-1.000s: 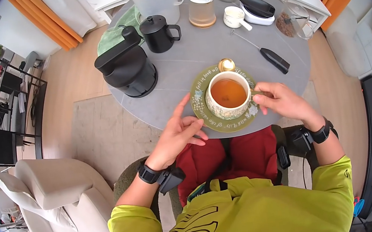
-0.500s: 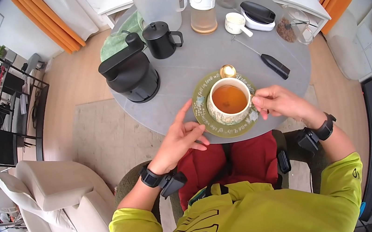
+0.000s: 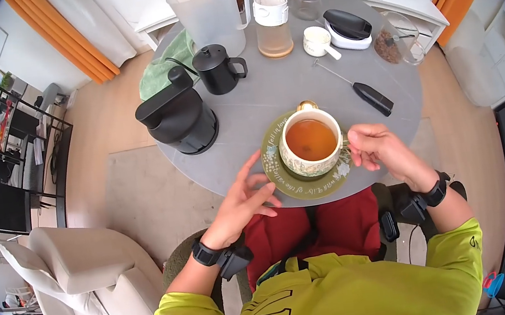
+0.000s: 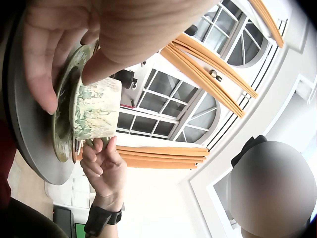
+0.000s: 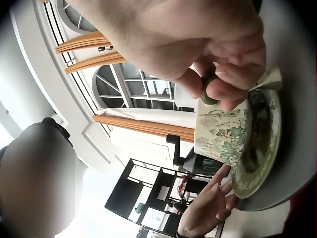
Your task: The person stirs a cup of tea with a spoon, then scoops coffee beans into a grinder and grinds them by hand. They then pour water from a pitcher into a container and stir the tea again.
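A cream teacup (image 3: 311, 165) with a floral pattern and amber tea (image 3: 311, 139) is over a green saucer (image 3: 280, 176) with white lettering. My right hand (image 3: 384, 151) pinches the cup's green handle (image 5: 208, 89) between thumb and fingers. In the right wrist view, the saucer's well shows below the cup's base. My left hand (image 3: 240, 202) is spread at the saucer's left side, fingertips right at its rim, with nothing gripped. A shiny gold rounded piece (image 3: 306, 105) peeks out behind the cup's far rim, mostly hidden.
A black handheld whisk (image 3: 373, 99) lies right of the cup. Left of it stand a black grinder-like appliance (image 3: 177, 119) and a black pot (image 3: 215, 70). Farther back are a clear pitcher (image 3: 208, 16), a glass jar (image 3: 272, 24) and a small white handled cup (image 3: 317, 40).
The cup has risen a little and shifted toward the saucer's far side, covering more of the gold piece. My right hand moved with it; the left hand stays at the saucer. The head view tilted slightly.
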`<state>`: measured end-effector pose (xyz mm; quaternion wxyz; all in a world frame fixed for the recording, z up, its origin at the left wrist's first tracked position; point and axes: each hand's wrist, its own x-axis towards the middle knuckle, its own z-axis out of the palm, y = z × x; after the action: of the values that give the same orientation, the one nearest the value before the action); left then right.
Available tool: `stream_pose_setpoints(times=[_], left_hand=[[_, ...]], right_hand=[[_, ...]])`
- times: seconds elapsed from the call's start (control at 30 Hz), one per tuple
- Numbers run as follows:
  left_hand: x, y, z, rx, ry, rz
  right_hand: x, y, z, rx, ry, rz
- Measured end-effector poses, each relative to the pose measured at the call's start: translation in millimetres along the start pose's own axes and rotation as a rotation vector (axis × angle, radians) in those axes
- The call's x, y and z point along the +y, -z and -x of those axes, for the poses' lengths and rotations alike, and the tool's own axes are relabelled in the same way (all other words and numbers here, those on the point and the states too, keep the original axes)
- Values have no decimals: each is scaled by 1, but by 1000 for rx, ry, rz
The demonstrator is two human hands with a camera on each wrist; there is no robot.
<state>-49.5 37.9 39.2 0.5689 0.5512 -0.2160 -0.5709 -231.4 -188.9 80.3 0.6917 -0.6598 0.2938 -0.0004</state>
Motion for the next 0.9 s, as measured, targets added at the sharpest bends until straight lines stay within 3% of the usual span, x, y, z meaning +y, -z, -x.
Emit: stream_pose_setpoints(times=[0.17, 0.4, 0.83, 0.9], left_hand=[[9, 5, 3, 113, -76, -64], [11, 4, 0, 90, -35, -48], [9, 6, -3, 107, -43, -9], [9, 8, -2, 97, -61, -51]], right_hand=[[-12, 0, 17, 48, 105, -84], [-10, -12, 35, 112, 257, -172], [-10, -19, 36, -23, 450, -293], [-13, -19, 36, 91, 441, -254]])
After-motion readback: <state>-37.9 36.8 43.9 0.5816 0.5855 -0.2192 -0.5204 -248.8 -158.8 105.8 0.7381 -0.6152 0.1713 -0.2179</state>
